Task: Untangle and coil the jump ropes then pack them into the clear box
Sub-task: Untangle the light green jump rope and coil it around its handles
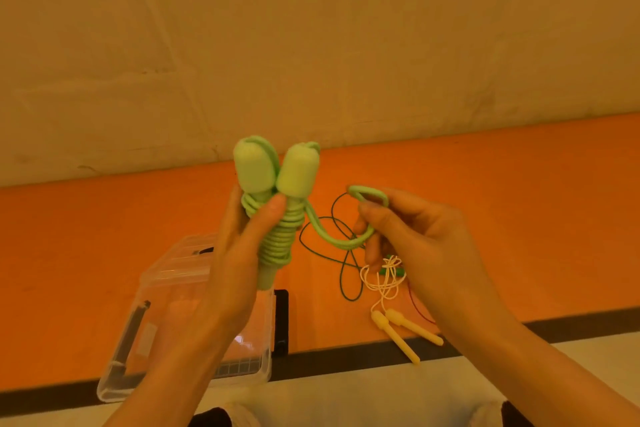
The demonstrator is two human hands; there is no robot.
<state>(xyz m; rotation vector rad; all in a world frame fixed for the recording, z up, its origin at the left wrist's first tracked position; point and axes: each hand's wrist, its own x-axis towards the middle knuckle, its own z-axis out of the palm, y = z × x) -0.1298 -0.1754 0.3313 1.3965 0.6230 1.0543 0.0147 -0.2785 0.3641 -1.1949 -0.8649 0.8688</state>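
Closest to the person, at about 7 o'clock in the view, sits the clear box (152, 340) on the orange table (519, 218), open on top, with nothing clearly inside that I can make out. A bit to the right, at about 5 o'clock, lies the yellow jump rope (401, 326); its two thin handles lie side by side and its pale cord is bunched in a small tangle just above them. A thin dark green rope (341, 253) loops loosely on the table behind it, and it may cross the pale cord, but I cannot tell if they are knotted. Up in the middle, the left hand (239, 253) grips the light green jump rope (277, 215) around its two fat handles, with the thumb pressed on the wraps wound around them. The right hand (408, 236), at about 3 o'clock from the bundle, pinches the last loose loop of that same rope between its thumb and fingers. The handles look soft and squishy like foam, and the cord looks thick, bendy and light, so it should not slip much. A good place to hold it is right over the wraps, so they do not spring loose. The loose end probably needs tucking in before the bundle goes down into the box. Farthest away is a plain wall (311, 28).
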